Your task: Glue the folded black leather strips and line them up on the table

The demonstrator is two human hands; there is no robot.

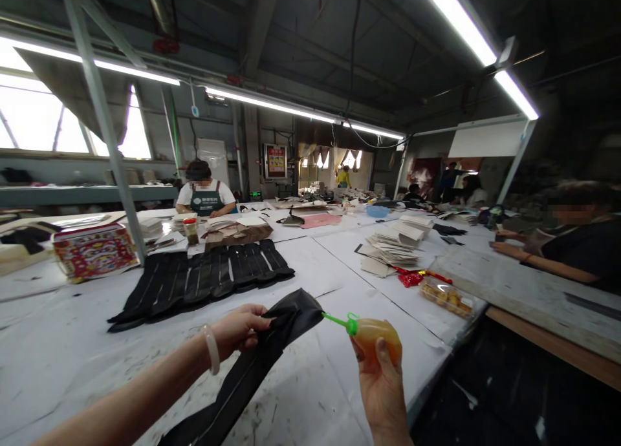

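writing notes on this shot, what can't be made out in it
Head view: near end of the black strip, cut off by the bottom edge.
Head view: some fingers of the right hand, hidden behind the squeeze bottle.
Head view: lettering on the green apron, too small to read.
Head view: person at the right, blurred and cut off by the right edge.

A long white-topped worktable (pixel 310 258) under slim white tube lights (pixel 272 105).
At left, a boxy red-and-gold patterned carton (pixel 94 252) stands beside a pale metal post (pixel 105 119); farther back are a clear red-lidded jar (pixel 191 231) and a person in a green apron (pixel 204 201). Toward the right, a clear plastic box of golden-brown pieces (pixel 446 297) lies near a glossy red packet (pixel 410 278), a blue plastic bowl (pixel 378 211) well beyond.
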